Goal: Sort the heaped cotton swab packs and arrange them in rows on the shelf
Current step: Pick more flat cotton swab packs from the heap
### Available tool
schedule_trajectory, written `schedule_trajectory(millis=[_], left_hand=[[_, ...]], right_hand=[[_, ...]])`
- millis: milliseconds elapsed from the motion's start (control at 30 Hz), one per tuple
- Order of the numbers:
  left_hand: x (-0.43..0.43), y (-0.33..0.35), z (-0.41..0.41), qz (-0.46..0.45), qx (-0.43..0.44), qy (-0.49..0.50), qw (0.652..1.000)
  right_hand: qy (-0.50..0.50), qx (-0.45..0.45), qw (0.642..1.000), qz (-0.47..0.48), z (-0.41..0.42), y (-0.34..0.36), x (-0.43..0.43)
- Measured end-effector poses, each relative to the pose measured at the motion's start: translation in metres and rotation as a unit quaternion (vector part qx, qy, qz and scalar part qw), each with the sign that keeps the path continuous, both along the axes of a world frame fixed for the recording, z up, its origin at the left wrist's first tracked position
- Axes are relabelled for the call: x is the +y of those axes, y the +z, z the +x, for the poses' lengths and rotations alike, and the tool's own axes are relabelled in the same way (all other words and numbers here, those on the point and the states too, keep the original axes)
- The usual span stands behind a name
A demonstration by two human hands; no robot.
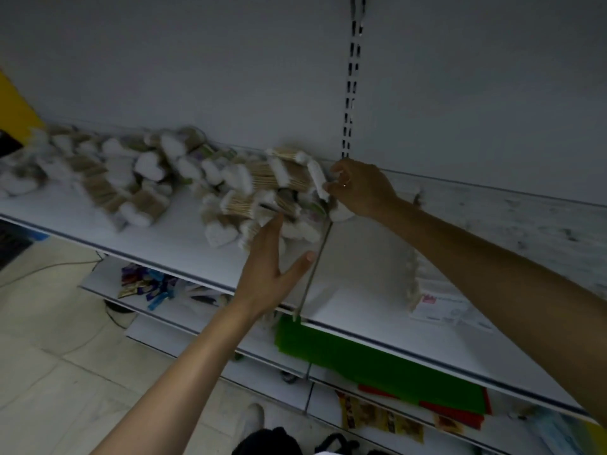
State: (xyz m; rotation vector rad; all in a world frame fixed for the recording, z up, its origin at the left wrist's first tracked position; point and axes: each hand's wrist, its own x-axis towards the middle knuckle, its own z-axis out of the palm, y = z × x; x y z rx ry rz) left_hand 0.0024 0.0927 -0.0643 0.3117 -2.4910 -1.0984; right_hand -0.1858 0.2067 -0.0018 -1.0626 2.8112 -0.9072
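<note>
A long heap of cotton swab packs (pixel 154 178), wooden sticks with white tips, lies across the white shelf (pixel 184 244) from the far left to the middle. My right hand (pixel 359 188) reaches to the heap's right end and pinches one pack (pixel 318 180) by its white end near the back wall. My left hand (pixel 274 267) hovers with fingers straight and thumb spread, its fingertips at the front of the heap. A row of packs (pixel 412 280) stands on the shelf to the right, under my right arm.
A thin divider (pixel 312 274) runs front to back between the two shelf boards. A slotted upright (pixel 351 80) climbs the back wall. Lower shelves hold coloured packets (pixel 147 284), green sheets (pixel 371 359) and red ones. A printed paper (pixel 443 307) lies at right. Tiled floor is at left.
</note>
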Motion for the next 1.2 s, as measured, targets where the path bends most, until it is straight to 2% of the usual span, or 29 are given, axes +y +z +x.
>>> schedule_trajectory(millis=[167,233,333,400,533,633,700,767,800,867,933,1000,1100,1200], left_hand=[[-0.052,0.0,0.001,-0.057,0.014,-0.066,0.996],[-0.07,0.003,0.0,-0.07,0.027,-0.104,0.992],[-0.094,0.003,-0.004,-0.067,0.047,-0.154,0.985],[-0.106,0.003,-0.008,-0.028,0.053,-0.179,0.982],[-0.124,0.009,-0.018,0.101,0.034,-0.215,0.971],[-0.14,0.022,-0.027,0.175,0.034,-0.221,0.959],[-0.149,0.033,-0.037,0.249,0.017,-0.202,0.947],[-0.154,0.046,-0.047,0.356,-0.017,-0.189,0.915],[-0.155,0.052,-0.052,0.422,-0.039,-0.188,0.886],[-0.157,0.06,-0.062,0.565,-0.086,-0.171,0.802],[-0.161,0.062,-0.068,0.651,-0.101,-0.152,0.737],[-0.167,0.057,-0.072,0.669,-0.094,-0.131,0.725],[-0.176,0.052,-0.074,0.68,-0.092,-0.117,0.718],[-0.184,0.047,-0.073,0.722,-0.052,-0.117,0.68]], right_hand=[[0.0,-0.076,0.997,-0.017,-0.007,-0.002,-0.046],[-0.005,-0.106,0.994,0.009,-0.006,-0.004,-0.065],[-0.02,-0.089,0.994,0.061,-0.003,-0.013,-0.089],[-0.041,-0.063,0.995,0.066,-0.002,-0.017,-0.098],[-0.086,-0.012,0.996,0.011,0.003,-0.014,-0.102],[-0.124,0.016,0.992,-0.004,0.015,-0.01,-0.1],[-0.144,0.037,0.988,-0.045,0.029,-0.005,-0.1],[-0.131,0.095,0.983,-0.085,0.052,-0.001,-0.101],[-0.114,0.152,0.979,-0.075,0.065,-0.001,-0.103],[-0.066,0.276,0.958,-0.033,0.089,-0.006,-0.111],[-0.035,0.315,0.948,-0.029,0.103,-0.018,-0.117],[-0.045,0.274,0.959,-0.055,0.112,-0.025,-0.117],[-0.064,0.182,0.969,-0.153,0.116,-0.018,-0.12],[-0.117,0.104,0.947,-0.282,0.117,0.0,-0.13]])
